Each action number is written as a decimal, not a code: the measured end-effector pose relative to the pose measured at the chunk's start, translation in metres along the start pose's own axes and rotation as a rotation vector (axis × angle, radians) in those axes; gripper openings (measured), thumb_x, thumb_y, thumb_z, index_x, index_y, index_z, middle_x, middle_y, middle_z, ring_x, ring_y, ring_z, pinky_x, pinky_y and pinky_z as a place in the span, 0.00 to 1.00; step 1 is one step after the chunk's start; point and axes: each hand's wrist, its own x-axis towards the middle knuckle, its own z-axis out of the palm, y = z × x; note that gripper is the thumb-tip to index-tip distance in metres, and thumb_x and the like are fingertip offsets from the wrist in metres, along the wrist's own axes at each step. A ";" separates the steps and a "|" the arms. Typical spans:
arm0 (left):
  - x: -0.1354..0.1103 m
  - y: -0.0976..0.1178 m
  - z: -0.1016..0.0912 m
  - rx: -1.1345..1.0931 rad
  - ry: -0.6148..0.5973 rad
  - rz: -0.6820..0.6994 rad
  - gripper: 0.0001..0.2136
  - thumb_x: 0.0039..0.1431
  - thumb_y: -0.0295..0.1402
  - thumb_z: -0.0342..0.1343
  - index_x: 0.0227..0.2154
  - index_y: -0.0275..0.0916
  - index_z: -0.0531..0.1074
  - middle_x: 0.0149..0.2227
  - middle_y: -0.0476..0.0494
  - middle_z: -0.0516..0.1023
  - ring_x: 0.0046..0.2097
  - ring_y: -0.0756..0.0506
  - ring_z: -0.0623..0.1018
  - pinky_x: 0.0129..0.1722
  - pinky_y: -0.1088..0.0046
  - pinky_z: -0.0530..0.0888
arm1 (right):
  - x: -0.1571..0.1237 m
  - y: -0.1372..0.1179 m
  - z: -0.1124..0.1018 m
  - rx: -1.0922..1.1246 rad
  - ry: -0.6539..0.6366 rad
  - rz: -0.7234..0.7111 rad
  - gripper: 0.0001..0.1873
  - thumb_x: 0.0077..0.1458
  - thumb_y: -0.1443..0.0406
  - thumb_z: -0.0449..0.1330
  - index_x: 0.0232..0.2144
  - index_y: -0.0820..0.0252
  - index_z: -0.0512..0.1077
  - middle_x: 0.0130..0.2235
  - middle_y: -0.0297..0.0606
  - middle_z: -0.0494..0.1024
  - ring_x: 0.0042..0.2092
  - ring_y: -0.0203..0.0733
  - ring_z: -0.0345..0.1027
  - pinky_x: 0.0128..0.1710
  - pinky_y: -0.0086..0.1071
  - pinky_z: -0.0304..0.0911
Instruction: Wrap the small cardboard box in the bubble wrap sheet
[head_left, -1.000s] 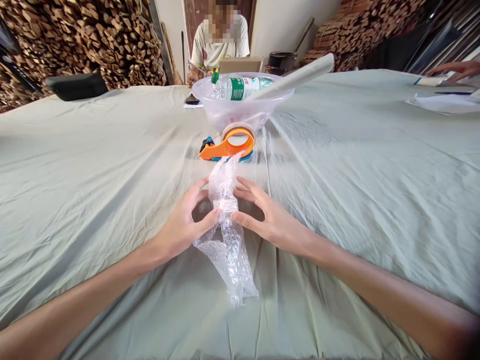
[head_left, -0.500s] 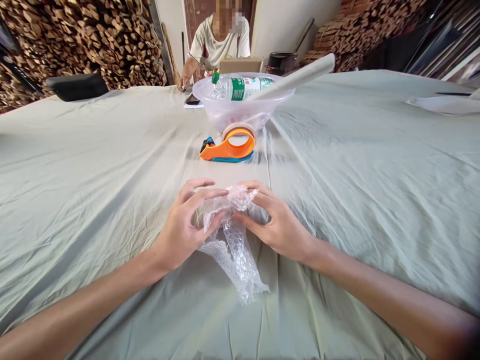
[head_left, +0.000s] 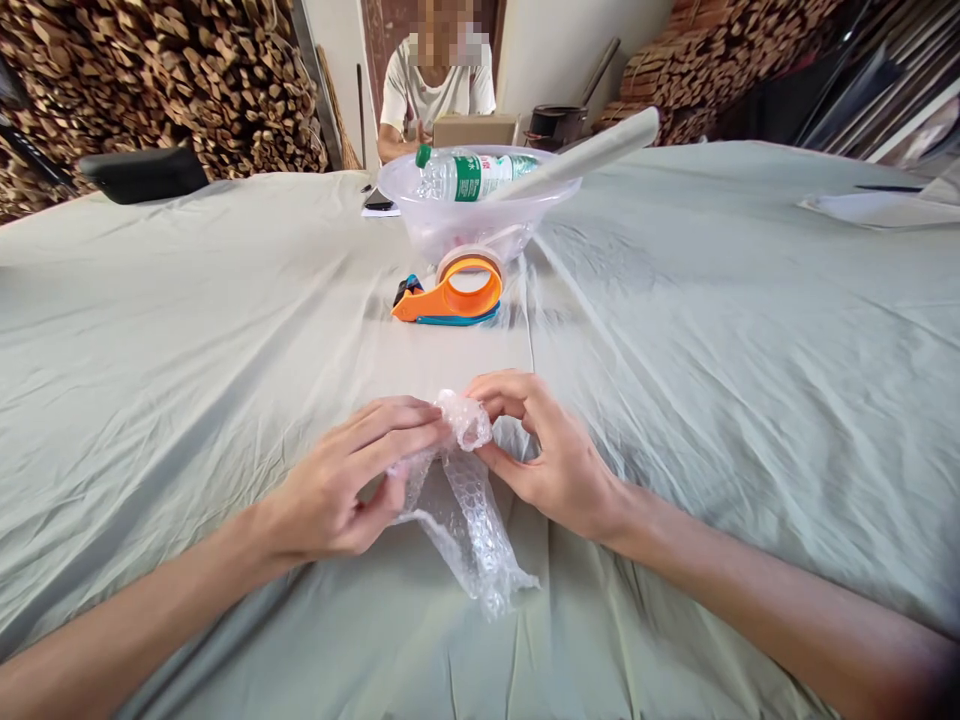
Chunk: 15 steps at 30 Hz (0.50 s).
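Note:
A clear sheet of bubble wrap (head_left: 480, 530) lies on the cloth between my hands, its far end bunched into a small roll and its loose end trailing toward me. My right hand (head_left: 547, 440) pinches the rolled end between thumb and fingers. My left hand (head_left: 360, 470) is closed on the sheet's left side, its fingertips against the roll. Whether anything is inside the roll, I cannot tell. Beyond my hands stands an orange and blue tape dispenser (head_left: 450, 300) with a roll of tape on it.
Behind the dispenser, a translucent plastic basin (head_left: 472, 225) holds a green-labelled bottle (head_left: 480, 175) and a long white roll (head_left: 592, 150). A person (head_left: 435, 95) sits across the table by a cardboard box (head_left: 476, 130). A black case (head_left: 142, 175) lies at the far left.
My left hand has lowered and its fingers have closed over the bubble wrap. The bunched end is now a tighter roll. The person opposite has drawn an arm back.

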 end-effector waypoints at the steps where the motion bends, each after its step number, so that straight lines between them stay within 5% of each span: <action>1: -0.002 -0.002 -0.004 0.020 -0.032 0.035 0.29 0.66 0.15 0.49 0.68 0.38 0.68 0.59 0.34 0.81 0.66 0.39 0.77 0.66 0.58 0.79 | 0.000 0.000 -0.002 -0.018 -0.019 -0.034 0.19 0.65 0.74 0.59 0.53 0.51 0.65 0.51 0.39 0.76 0.45 0.38 0.76 0.47 0.37 0.78; 7: -0.003 -0.014 -0.026 0.205 -0.302 0.106 0.32 0.73 0.20 0.50 0.76 0.44 0.56 0.70 0.37 0.71 0.74 0.40 0.69 0.73 0.60 0.71 | 0.000 0.011 -0.015 -0.063 -0.165 -0.124 0.35 0.57 0.83 0.47 0.60 0.52 0.67 0.60 0.44 0.75 0.63 0.41 0.73 0.55 0.36 0.78; 11: -0.003 -0.017 -0.024 0.247 -0.275 0.079 0.30 0.73 0.22 0.53 0.75 0.43 0.57 0.71 0.35 0.71 0.73 0.39 0.71 0.72 0.61 0.72 | -0.003 0.017 -0.018 -0.149 -0.289 -0.135 0.40 0.63 0.81 0.48 0.72 0.51 0.57 0.70 0.44 0.67 0.73 0.42 0.61 0.72 0.46 0.67; 15: -0.004 -0.016 -0.009 0.290 -0.155 0.058 0.22 0.71 0.25 0.59 0.66 0.36 0.67 0.62 0.30 0.78 0.67 0.37 0.77 0.65 0.61 0.79 | -0.004 0.015 -0.016 -0.223 -0.320 -0.160 0.41 0.70 0.75 0.52 0.78 0.47 0.46 0.73 0.45 0.62 0.75 0.44 0.57 0.74 0.49 0.64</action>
